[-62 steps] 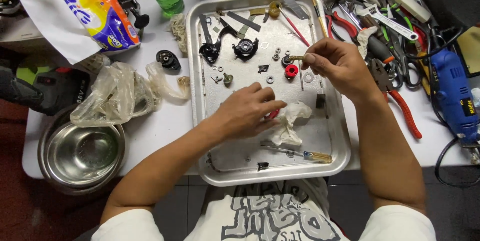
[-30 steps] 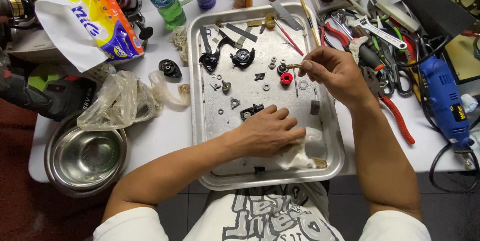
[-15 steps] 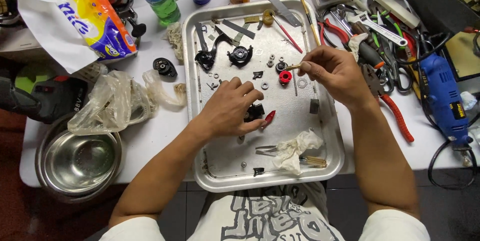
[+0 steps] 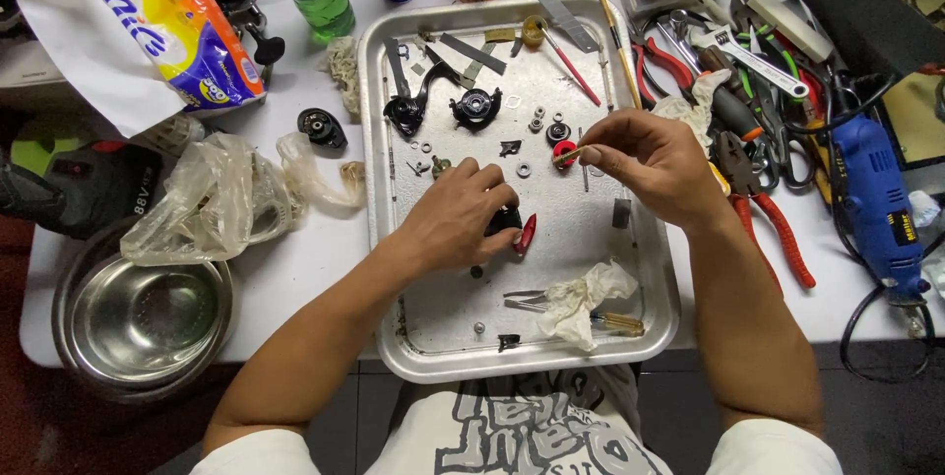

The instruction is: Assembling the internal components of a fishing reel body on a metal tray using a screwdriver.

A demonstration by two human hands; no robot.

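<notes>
A metal tray point(image 4: 650, 322) lies in front of me with small machine parts spread over it. My left hand point(image 4: 461, 221) rests in the tray's middle, curled over a black and red part point(image 4: 519, 230) that shows under the fingers. My right hand point(image 4: 652, 162) is raised over the tray's right half and pinches a small brass-coloured piece point(image 4: 571, 153) between thumb and fingers. A red ring part point(image 4: 563, 152) lies just below that piece. Black parts point(image 4: 476, 107) and washers sit at the tray's far end.
A crumpled cloth point(image 4: 583, 302) and a small screwdriver lie at the tray's near edge. Red-handled pliers point(image 4: 768, 209), wrenches and a blue power tool point(image 4: 879, 201) crowd the right. A steel bowl point(image 4: 143, 322), plastic bags point(image 4: 212, 201) and bottles are at the left and back.
My left hand moved from the cloth at the tray's near edge up to the black and red part in the middle and closed over it. My right hand has hardly moved.
</notes>
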